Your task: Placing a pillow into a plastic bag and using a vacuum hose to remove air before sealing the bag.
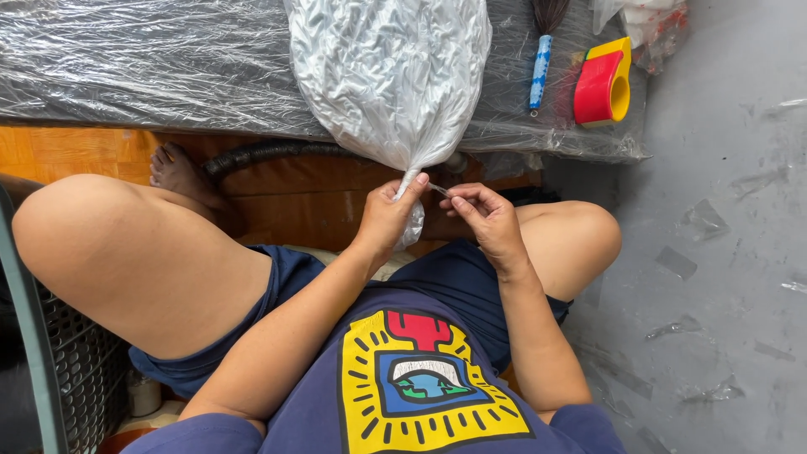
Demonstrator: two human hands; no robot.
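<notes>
The left hand [388, 214] gripped the neck of the white plastic bag [391, 76]; beside that neck, right hand [487, 219] fingers pinched a thin strip [438, 189], seemingly for tying.

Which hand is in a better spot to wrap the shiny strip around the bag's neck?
Probably the right hand. It pinches the thin strip beside the twisted neck of the white plastic bag, free to move. The left hand is gripping that neck shut, so it looks busy.

Both forearms reach forward, left hand [388, 217] and right hand [486, 219] in pinching grips, nearly touching.
</notes>
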